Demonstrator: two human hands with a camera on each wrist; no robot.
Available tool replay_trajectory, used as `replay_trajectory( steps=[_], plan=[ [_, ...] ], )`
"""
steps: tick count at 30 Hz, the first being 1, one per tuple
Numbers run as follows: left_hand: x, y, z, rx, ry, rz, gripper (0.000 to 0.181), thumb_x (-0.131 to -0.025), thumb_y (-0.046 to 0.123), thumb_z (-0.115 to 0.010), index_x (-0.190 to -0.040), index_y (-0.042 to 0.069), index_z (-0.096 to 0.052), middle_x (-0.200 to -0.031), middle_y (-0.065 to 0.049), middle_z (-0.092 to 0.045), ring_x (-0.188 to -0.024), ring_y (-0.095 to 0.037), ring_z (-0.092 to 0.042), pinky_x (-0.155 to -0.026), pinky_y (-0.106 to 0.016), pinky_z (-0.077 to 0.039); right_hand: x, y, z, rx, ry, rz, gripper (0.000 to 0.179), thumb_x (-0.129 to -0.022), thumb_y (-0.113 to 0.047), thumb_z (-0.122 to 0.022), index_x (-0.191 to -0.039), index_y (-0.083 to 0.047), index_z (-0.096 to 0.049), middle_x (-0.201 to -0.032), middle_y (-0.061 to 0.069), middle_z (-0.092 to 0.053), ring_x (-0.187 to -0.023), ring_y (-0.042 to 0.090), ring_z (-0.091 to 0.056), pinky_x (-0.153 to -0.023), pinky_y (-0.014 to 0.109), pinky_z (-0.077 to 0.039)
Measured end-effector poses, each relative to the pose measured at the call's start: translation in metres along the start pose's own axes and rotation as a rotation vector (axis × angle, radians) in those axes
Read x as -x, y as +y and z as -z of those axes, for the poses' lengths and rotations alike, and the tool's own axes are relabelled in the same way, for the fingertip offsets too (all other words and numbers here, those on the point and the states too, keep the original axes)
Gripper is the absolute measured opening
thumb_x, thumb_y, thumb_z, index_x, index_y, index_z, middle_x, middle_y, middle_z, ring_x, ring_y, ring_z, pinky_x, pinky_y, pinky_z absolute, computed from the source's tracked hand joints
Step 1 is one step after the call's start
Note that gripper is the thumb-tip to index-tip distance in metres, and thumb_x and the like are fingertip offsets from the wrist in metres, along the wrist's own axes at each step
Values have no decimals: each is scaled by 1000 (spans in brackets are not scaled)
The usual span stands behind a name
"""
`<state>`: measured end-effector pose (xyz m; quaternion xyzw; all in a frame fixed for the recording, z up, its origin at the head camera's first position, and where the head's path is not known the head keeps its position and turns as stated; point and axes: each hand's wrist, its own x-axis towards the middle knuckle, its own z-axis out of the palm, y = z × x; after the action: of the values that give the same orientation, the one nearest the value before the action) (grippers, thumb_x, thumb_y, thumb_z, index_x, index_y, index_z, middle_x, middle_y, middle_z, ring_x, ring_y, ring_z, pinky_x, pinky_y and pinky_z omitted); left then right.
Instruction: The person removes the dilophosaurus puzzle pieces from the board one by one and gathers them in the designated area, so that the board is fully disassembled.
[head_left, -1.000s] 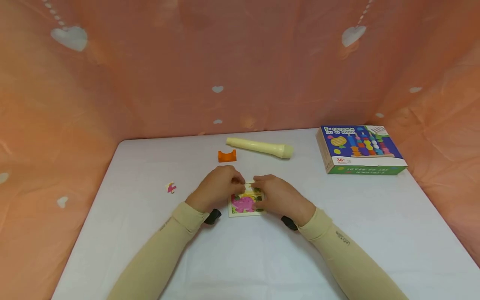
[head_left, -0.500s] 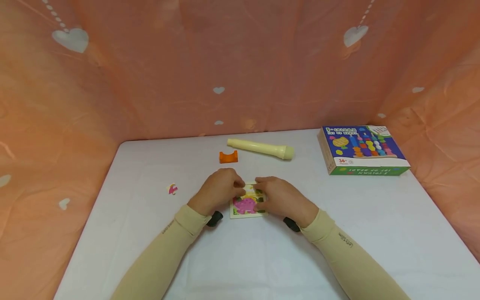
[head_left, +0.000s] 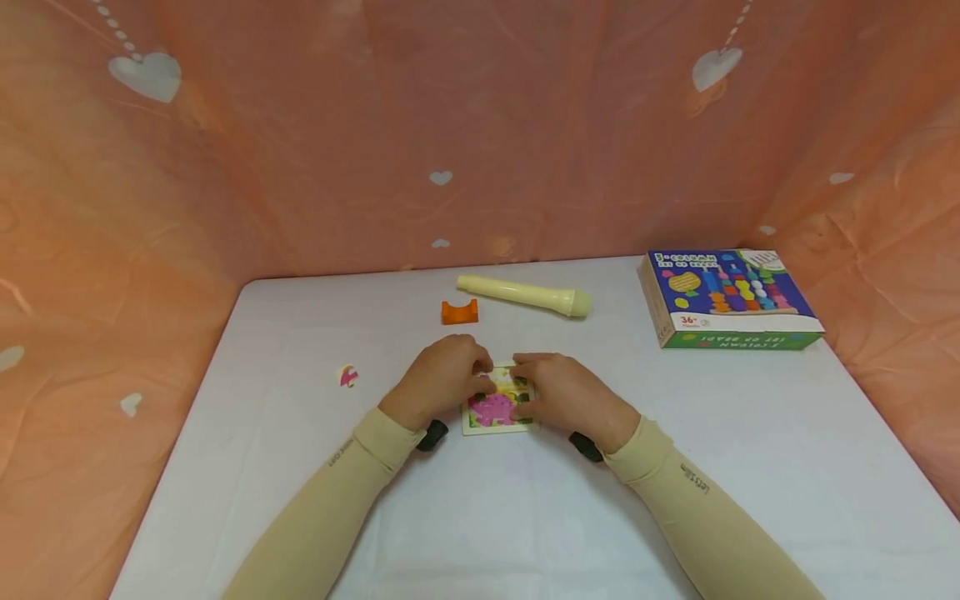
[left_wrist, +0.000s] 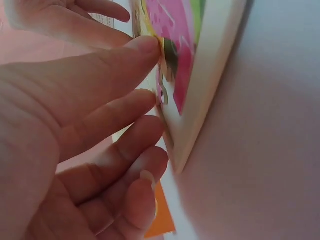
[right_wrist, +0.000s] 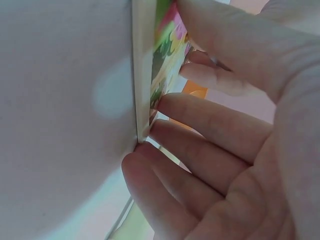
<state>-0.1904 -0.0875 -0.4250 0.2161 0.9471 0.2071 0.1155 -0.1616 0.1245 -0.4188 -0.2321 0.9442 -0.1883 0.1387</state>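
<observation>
Apparently, the left hand [head_left: 441, 379] is pinching a puzzle piece [left_wrist: 162, 94] at the far-left corner of the puzzle board [head_left: 487, 432] on the table [head_left: 247, 433]; the right hand [head_left: 573, 396], fingers extended, is touching its right side. Fitting is seemingly under way, probably calling next for pressing flat. Leftward, a loose piece [head_left: 348, 377] is lying.

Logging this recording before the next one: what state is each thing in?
picture puzzle, flat on the table
left hand, fingers bent at the puzzle; grip unclear
right hand, fingers extended, touching the puzzle
pink-and-white puzzle piece, loose, apart from the puzzle
orange notched block, on the table, notch unfilled
pale yellow club-shaped stick, lying on its side
Set of Beads box, closed, lying flat
</observation>
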Motion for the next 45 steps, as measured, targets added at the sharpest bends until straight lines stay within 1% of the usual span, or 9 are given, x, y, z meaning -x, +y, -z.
replay_trajectory(
  steps=[3, 8, 12, 16, 23, 27, 35, 40, 45],
  plan=[
    [1, -1, -1, 0, 3, -11, 25, -93, 30, -87, -109, 12, -82, -97, -2, -69, -91, -18, -61, -88, -38, -56, 0, 0, 0, -1, 1, 5, 56, -91, -32, -88, -138, -4, -73, -156, 16, -62, -144, 37, -61, -119, 52, -49],
    [1, -1, -1, 52, 8, -2, 24, -92, 28, -88, -108, 11, -80, -98, -2, -68, -92, -18, -60, -88, -37, -55, 0, 1, -1, -3, 7, 13, 56, -91, -32, -89, -137, -4, -73, -155, 17, -62, -143, 37, -61, -119, 51, -49],
    [1, -1, 0, 100, 18, 2, 23, -92, 27, -88, -106, 10, -79, -98, -1, -70, -91, -18, -62, -88, -37, -55, 0, 1, 0, -7, 16, 23, 55, -91, -31, -89, -137, -4, -74, -154, 18, -63, -142, 37, -62, -118, 51, -50],
    [0, -1, 2, 145, 25, 14, 20, -94, 25, -87, -105, 10, -79, -93, 0, -73, -86, -16, -64, -83, -34, -56, -1, 1, 0, -26, 20, 13, 56, -91, -29, -89, -137, -2, -72, -153, 18, -64, -141, 37, -63, -118, 51, -51],
    [-1, -2, 2, 212, 27, 40, 17, -96, 23, -84, -105, 9, -78, -88, 2, -74, -79, -12, -66, -77, -30, -57, -3, 2, 1, -36, 2, -11, 59, -91, -29, -89, -140, -1, -70, -159, 19, -58, -148, 39, -56, -122, 52, -47],
    [-2, -4, 3, 252, 33, 50, 16, -97, 22, -83, -105, 10, -78, -88, 1, -74, -77, -12, -67, -75, -29, -57, -4, 2, 3, -26, 6, -10, 60, -92, -30, -88, -141, 0, -69, -159, 18, -58, -149, 38, -55, -122, 52, -46],
    [-3, -6, 4, 272, 28, 23, 17, -100, 21, -79, -112, 9, -81, -96, 1, -78, -85, -13, -68, -83, -32, -59, -3, 3, 4, -36, 1, -20, 60, -92, -30, -88, -142, -2, -69, -160, 16, -58, -150, 37, -54, -124, 52, -44],
    [-2, -9, 4, 279, 26, -2, 13, -103, 21, -76, -108, 12, -83, -96, 2, -78, -86, -15, -66, -83, -33, -58, -3, 3, 3, -26, -6, -24, 61, -93, -31, -87, -143, -3, -69, -160, 15, -58, -151, 37, -53, -124, 52, -44],
    [-1, -14, 4, 323, 20, -2, 12, -103, 24, -76, -107, 15, -83, -96, 4, -76, -88, -17, -66, -84, -34, -57, -2, 3, 2, -23, -12, -28, 61, -93, -32, -87, -144, -3, -69, -160, 14, -58, -151, 37, -53, -124, 52, -43]
  ],
)
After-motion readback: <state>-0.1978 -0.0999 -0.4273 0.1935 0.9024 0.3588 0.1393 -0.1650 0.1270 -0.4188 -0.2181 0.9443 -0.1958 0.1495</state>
